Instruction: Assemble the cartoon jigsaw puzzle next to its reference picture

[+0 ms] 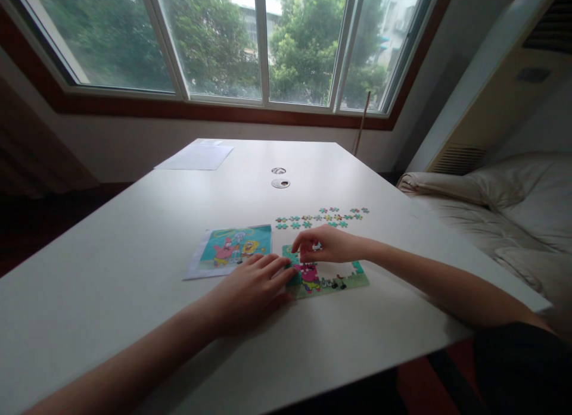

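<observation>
A partly filled jigsaw puzzle (309, 286) lies on the white table, with a pink cartoon figure on its left and a green strip along its lower edge. My left hand (257, 284) rests flat at its left side, fingers stretched out and fingertips on the puzzle. Over its upper left part, my right hand (328, 243) is bent with thumb and forefinger close together in a pinch. Whatever sits between those fingertips, if anything, I cannot make out. Several loose puzzle pieces (307, 217) lie in rows beyond my right hand.
A picture sheet (232, 245) with the cartoon figures lies left of the puzzle, partly behind my left hand. White paper (196, 156) is at the table's far left. Two round fittings (280, 183) sit mid-table. A couch (491, 194) stands at the right, beyond the table edge.
</observation>
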{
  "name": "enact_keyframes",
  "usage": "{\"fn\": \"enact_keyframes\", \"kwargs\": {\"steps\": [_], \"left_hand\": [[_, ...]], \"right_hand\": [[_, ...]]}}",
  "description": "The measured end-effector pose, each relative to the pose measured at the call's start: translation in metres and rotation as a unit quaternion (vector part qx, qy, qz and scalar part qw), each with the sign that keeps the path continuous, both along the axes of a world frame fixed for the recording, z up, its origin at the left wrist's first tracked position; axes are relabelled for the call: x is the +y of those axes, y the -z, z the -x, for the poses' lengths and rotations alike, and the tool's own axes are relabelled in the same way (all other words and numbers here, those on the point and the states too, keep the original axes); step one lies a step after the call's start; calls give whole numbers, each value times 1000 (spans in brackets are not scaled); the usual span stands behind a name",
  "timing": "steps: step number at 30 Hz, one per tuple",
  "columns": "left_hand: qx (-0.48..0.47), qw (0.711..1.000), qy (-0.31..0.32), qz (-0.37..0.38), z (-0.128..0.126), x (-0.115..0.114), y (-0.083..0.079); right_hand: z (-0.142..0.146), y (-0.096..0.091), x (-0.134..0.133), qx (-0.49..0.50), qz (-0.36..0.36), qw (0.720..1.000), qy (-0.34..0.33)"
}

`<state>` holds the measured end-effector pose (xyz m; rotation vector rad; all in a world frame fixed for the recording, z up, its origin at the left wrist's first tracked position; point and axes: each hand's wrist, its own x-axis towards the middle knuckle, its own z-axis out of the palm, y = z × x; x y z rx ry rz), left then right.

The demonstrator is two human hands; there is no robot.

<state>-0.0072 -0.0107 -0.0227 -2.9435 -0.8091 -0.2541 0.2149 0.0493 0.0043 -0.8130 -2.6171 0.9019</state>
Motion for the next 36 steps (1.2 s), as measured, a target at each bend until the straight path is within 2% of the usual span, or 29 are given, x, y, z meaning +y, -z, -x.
{"fn": "enact_keyframes", "kwargs": {"steps": [5, 8, 18, 27, 36], "left_hand": [[-10, 1000, 6, -2, 1, 0, 0], [0, 1000, 1, 8, 0, 0, -2], [10, 1000, 1, 7, 0, 0, -1], [13, 1000, -4, 15, 0, 0, -2], [18, 999, -28, 24, -4, -3, -1]], "right_hand": [[0, 4, 4, 21, 82, 996, 5], [0, 5, 4, 14, 89, 996, 8], [4, 11, -5, -20, -99, 995, 24], [-12, 20, -12, 30, -121, 989, 76], [-38, 20, -33, -19, -205, 978, 34]]}}
